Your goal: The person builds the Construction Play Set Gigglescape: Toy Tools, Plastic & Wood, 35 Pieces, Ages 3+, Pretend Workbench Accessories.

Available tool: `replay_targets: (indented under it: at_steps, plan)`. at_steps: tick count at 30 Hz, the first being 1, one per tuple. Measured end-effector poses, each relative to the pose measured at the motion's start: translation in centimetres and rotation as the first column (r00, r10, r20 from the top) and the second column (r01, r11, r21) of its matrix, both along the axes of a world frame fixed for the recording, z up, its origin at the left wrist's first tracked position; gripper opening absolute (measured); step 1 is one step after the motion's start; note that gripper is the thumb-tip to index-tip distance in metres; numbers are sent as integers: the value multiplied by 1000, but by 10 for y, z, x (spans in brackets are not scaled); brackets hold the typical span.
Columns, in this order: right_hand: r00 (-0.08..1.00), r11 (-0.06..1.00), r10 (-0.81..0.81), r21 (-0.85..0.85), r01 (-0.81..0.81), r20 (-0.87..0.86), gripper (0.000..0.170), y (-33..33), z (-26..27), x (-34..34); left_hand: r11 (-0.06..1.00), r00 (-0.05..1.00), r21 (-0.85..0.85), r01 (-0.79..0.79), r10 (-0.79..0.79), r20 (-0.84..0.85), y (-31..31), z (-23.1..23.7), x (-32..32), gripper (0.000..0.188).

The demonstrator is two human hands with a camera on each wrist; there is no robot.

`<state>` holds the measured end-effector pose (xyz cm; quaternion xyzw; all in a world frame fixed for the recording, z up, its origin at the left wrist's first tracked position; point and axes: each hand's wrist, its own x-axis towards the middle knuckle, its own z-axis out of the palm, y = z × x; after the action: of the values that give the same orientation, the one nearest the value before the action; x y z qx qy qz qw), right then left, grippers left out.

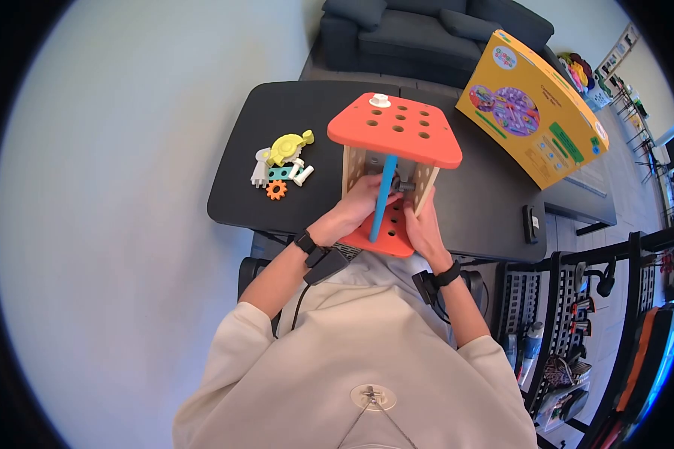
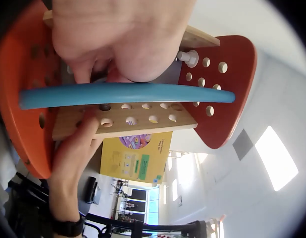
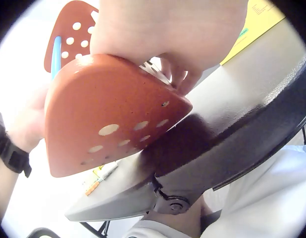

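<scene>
A toy frame stands at the table's near edge, with a red holed top board (image 1: 394, 135), a red base board (image 3: 93, 134), wooden side panels (image 2: 153, 121) and a blue rod (image 1: 383, 198) across its front. My left hand (image 1: 362, 200) reaches inside behind the rod, its fingers curled on a grey bolt-like piece (image 1: 407, 186) by the right side panel. Those fingertips are partly hidden in the left wrist view. From outside, my right hand (image 1: 424, 230) grips that same panel. A white bolt head (image 1: 380, 99) sits on the top board.
Left on the black table (image 1: 251, 120) lie a yellow toy piece (image 1: 286, 150), an orange gear (image 1: 276, 189), white bolts (image 1: 303, 175) and a teal holed strip (image 1: 278, 173). A large yellow box (image 1: 524, 108) stands at the right, near a small black device (image 1: 530, 224).
</scene>
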<state>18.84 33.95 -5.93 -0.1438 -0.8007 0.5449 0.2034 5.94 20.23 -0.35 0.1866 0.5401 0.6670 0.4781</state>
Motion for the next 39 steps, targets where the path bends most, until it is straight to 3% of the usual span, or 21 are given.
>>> replay_targets:
  at_steps: [4, 6, 10, 13, 15, 19, 21, 22, 24, 28, 30, 31, 33, 34, 37, 39]
  plan:
    - [1000, 999, 5, 36, -4, -14, 70, 0, -6, 1, 998, 998, -5, 58, -58, -26, -3, 2, -5, 50]
    - [1000, 996, -2, 88, 4, -30, 72, 1, -10, 0, 997, 988, 4, 75, -74, -135, -2, -7, -8, 48]
    - [1000, 997, 1, 77, 1, -26, 73, 2, -12, 0, 998, 978, 4, 62, -59, -200, 2, -18, -10, 48]
    - [999, 997, 5, 76, -2, -39, 73, 0, -6, 1, 1000, 979, 6, 12, -11, -202, 4, -13, -6, 37]
    - [1000, 997, 7, 75, -6, -19, 75, -1, -4, 2, 998, 960, -69, 2, -22, -279, 7, -9, -7, 35]
    - [1000, 1000, -1, -3, 1, -26, 78, 0, -9, 2, 998, 917, -58, 28, -49, -395, 11, -26, -17, 37]
    - [999, 1000, -16, -8, 16, -32, 83, 0, -14, 1, 991, 770, -125, 53, -120, -626, 13, -33, -23, 36]
    - [999, 1000, -18, -10, 17, -33, 83, -2, -10, 1, 990, 769, -128, 54, -123, -627, 13, -35, -23, 36]
    - [1000, 998, -17, -61, 17, -2, 86, -3, 0, 3, 1000, 663, -5, -1, -3, -748, 15, -40, -21, 34]
    - [1000, 998, -2, -56, 4, 30, 86, 1, 4, 6, 998, 624, -60, -8, -42, -781, 15, -33, -20, 38]
    - [999, 996, -20, -82, 22, 32, 87, 3, 2, 6, 996, 438, -48, 71, -75, -896, 14, -49, -27, 38]
    - [999, 996, -23, -85, 25, 31, 87, 8, -5, 5, 996, 437, -51, 74, -79, -896, 7, -63, -35, 38]
    - [999, 1000, 25, -18, -25, 29, 87, 17, -25, 3, 994, 53, -42, 100, -47, -997, -9, -88, -47, 35]
    - [999, 1000, 21, -22, -20, 29, 87, 17, -21, 4, 973, 162, 229, 20, 223, -961, -9, -70, -24, 30]
    - [993, 997, 67, -44, -63, 94, 88, 21, -7, 6, 980, 93, 200, 22, 197, -976, -7, -77, -28, 28]
    - [984, 989, 101, 89, -115, 145, 90, 24, -8, 7, 986, 80, 164, 29, 162, -984, -4, -83, -32, 27]
